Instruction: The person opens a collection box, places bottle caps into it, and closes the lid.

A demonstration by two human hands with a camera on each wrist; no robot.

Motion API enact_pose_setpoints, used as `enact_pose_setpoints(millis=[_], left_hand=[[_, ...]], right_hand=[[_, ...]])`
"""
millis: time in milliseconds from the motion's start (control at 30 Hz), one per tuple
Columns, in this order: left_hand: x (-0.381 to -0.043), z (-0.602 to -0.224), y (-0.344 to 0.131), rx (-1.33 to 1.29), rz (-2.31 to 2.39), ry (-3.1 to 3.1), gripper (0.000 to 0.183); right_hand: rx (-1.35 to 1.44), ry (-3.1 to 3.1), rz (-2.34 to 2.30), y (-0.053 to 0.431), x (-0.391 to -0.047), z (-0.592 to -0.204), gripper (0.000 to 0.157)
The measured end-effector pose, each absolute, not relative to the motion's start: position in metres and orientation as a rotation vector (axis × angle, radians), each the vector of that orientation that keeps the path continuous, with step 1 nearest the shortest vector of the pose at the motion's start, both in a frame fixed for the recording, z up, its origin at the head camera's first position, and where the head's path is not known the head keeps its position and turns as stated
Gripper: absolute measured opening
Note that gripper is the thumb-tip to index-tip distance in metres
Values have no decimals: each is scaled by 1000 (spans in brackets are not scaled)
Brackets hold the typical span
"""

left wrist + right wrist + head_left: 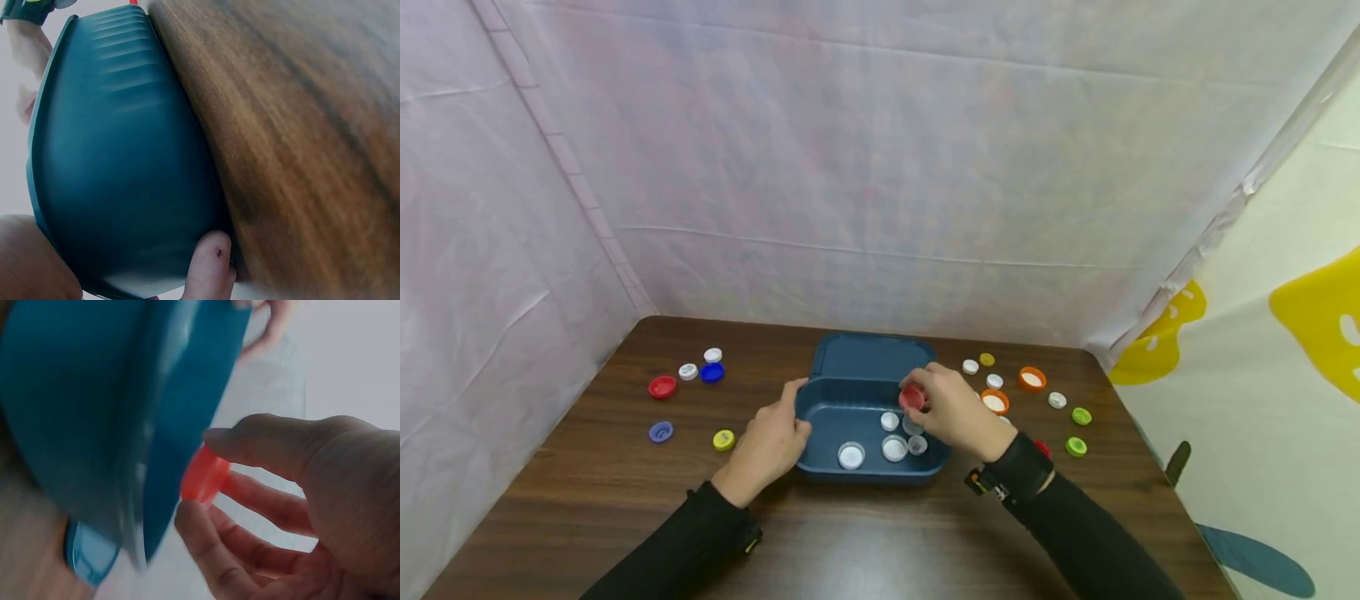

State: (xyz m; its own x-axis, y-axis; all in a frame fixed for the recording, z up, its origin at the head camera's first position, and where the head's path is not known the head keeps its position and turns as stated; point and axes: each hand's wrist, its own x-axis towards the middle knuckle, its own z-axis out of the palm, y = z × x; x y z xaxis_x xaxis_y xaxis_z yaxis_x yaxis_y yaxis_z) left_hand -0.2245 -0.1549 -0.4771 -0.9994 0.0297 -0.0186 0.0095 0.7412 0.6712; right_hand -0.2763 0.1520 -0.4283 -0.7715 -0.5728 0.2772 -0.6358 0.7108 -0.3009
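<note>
A dark blue plastic box (827, 417) sits on the table with several white and clear caps inside, such as a white cap (851, 456) at its front left. My left hand (770, 437) grips the box's left end, thumb at the rim; in the left wrist view a finger (209, 265) lies against the outer wall. My right hand (958, 408) pinches a red cap (913, 397) between thumb and fingertips over the box's right part. In the right wrist view the red cap (205, 475) shows close by the box rim (145, 487).
Behind the box lies a matching blue lid (872, 357). To the left are loose caps, including a red cap (662, 387), a blue cap (712, 372) and a yellow cap (724, 440). On the right are white caps, orange-rimmed caps (1032, 378) and green caps (1077, 447).
</note>
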Motion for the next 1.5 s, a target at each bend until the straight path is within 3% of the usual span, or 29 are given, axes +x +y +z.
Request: enact_pose_setpoints(millis=[267, 467, 1167, 1500], left_hand=[[-224, -477, -155, 17, 1117, 2895, 72], [-224, -476, -156, 16, 1125, 2899, 72], [-225, -478, -154, 29, 1127, 2885, 71], [-224, -477, -154, 32, 1128, 2892, 71]], right_hand=[[1273, -2836, 563, 131, -258, -442, 31], [1335, -2863, 629, 126, -257, -444, 32], [1040, -2892, 904, 135, -256, -433, 31], [882, -2817, 750, 156, -274, -434, 30]])
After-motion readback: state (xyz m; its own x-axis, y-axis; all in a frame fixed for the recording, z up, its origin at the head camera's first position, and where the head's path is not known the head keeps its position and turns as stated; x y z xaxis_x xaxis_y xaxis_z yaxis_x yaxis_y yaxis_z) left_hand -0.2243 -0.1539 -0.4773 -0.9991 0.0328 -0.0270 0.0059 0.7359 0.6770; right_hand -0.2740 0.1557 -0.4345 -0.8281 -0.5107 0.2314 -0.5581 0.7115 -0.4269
